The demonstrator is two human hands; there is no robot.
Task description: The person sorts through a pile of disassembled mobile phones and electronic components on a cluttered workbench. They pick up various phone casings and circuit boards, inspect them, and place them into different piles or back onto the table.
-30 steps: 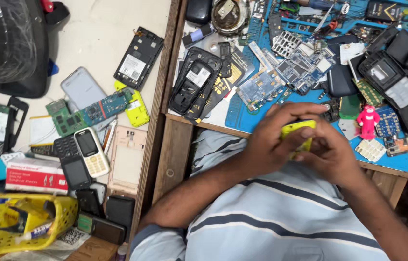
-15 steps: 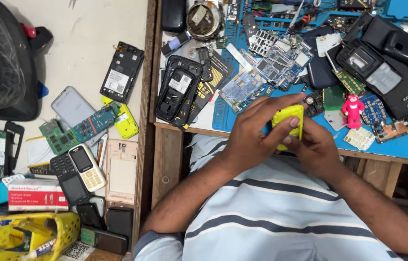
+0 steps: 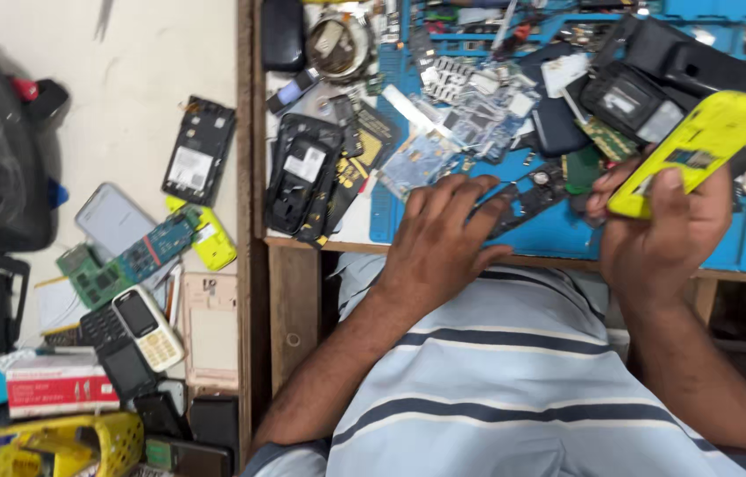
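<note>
My right hand point(image 3: 660, 225) holds a yellow phone shell point(image 3: 698, 150) raised over the right side of the blue work mat point(image 3: 558, 234). My left hand point(image 3: 439, 234) lies flat at the mat's front edge, fingers spread, its fingertips on a dark phone frame point(image 3: 527, 190). Circuit boards point(image 3: 470, 110) and black phone casings point(image 3: 655, 84) lie just beyond both hands.
A black phone body point(image 3: 302, 172) lies at the bench's left end. The floor to the left holds a black back cover point(image 3: 199, 152), a yellow phone piece point(image 3: 210, 240), green boards point(image 3: 95, 274), keypad phones point(image 3: 139, 331), a red and white box point(image 3: 60, 384) and a yellow basket point(image 3: 46, 446).
My hands have come apart. The right hand has carried the yellow shell up and to the right, and the left hand has let go and dropped onto the mat.
</note>
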